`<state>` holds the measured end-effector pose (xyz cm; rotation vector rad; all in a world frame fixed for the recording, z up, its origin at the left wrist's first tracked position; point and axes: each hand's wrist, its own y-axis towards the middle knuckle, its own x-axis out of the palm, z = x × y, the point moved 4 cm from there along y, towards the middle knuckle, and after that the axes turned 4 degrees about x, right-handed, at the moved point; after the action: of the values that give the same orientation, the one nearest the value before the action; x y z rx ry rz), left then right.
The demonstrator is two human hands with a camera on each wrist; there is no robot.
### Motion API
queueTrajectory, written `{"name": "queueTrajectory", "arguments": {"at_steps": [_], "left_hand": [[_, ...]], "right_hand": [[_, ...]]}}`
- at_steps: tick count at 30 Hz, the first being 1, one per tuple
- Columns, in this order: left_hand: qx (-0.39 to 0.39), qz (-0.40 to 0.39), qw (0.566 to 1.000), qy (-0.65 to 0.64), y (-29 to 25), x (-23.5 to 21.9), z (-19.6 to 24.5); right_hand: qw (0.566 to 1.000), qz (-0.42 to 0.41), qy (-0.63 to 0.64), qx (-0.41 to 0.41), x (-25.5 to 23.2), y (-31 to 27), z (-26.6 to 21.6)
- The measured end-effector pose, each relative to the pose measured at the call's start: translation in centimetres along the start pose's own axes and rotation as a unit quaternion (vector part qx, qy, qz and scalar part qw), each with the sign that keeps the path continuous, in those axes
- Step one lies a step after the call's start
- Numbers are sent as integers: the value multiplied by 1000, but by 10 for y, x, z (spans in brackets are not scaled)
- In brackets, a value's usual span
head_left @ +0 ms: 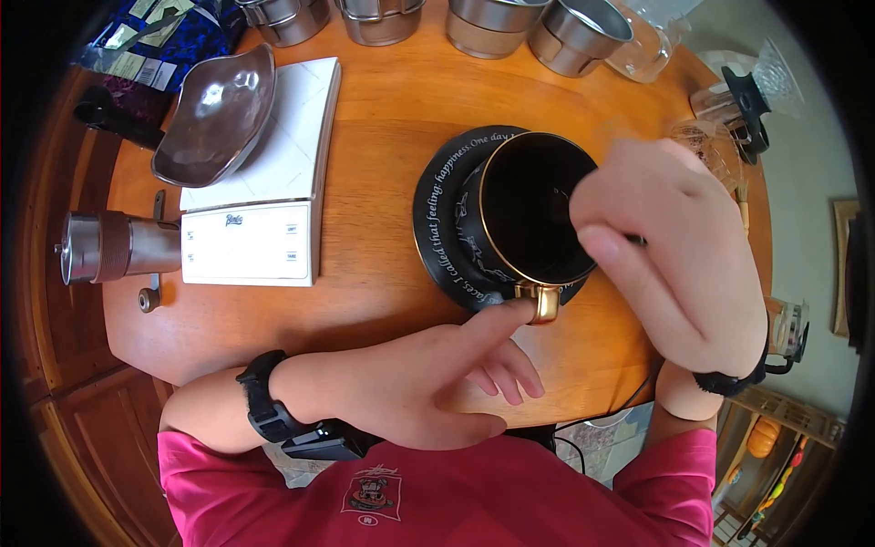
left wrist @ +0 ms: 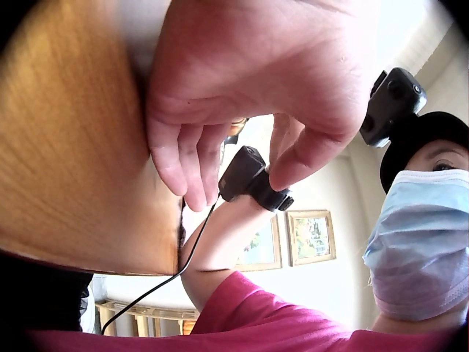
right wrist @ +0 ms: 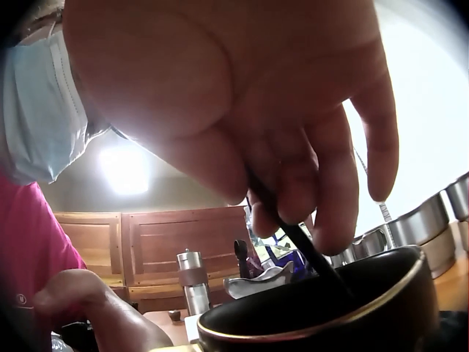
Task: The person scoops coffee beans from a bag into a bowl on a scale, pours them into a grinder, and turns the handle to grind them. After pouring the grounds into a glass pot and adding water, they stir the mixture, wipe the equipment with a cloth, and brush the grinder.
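A black cup point(head_left: 510, 164) with a gold rim and gold handle point(head_left: 547, 307) stands on a black saucer point(head_left: 432, 214) with white lettering. My right hand point(head_left: 679, 246) is above the cup's right side, pinching a thin black stick point(right wrist: 314, 253) between thumb and fingers. The stick slants down into the cup, its lower end hidden inside. My left hand point(head_left: 437, 378) is on the near side, index fingertip at the gold handle, other fingers loosely bent around nothing.
To the left, a white scale point(head_left: 246, 242) bears a brown dish point(head_left: 214, 118), beside a metal grinder point(head_left: 109, 246). Several metal cups point(head_left: 497, 27) line the far edge. A clear glass dripper point(head_left: 775, 82) and a whisk point(head_left: 706, 146) stand at the right.
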<state>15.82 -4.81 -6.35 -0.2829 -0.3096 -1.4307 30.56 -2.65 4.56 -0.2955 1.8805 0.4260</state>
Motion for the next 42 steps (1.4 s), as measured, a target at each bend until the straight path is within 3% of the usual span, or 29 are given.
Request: {"name": "queueTrajectory", "arguments": {"at_steps": [2,5,9,11,15,18,20,23,29,32,36,42], "left_hand": [[11,0,1000,5,0,0,1],[3,-7,1000,29,1,0,4],[14,2,1000,11,0,1,2],[17,7,1000,3,0,0,2],[2,-6,1000,12,2,0,2],[17,2,1000,10,0,0,1],[29,9,1000,6,0,0,3],[1,-3,1000,19,1,0,3],[-5,0,1000,8,1,0,2],[-19,1,1000,-13,1,0,2],[6,-6,1000,13,0,0,1],[18,-6,1000,24,0,0,2]], "right_hand": [[995,-49,77,-28,0,0,-8],[989,-64,135,-8,3,-4,-13],[991,-44,129,-2,9,0,-7],[999,19,38,0,10,1,1],[998,19,45,33,1,-1,2],[999,-36,22,24,0,-2,-5],[990,-62,125,-5,1,-2,-10],[983,-80,164,-17,7,-4,-11],[999,36,35,14,8,1,4],[998,1,48,44,2,-1,4],[999,-23,12,21,0,-2,-3],[986,-37,158,-32,3,1,-6]]}}
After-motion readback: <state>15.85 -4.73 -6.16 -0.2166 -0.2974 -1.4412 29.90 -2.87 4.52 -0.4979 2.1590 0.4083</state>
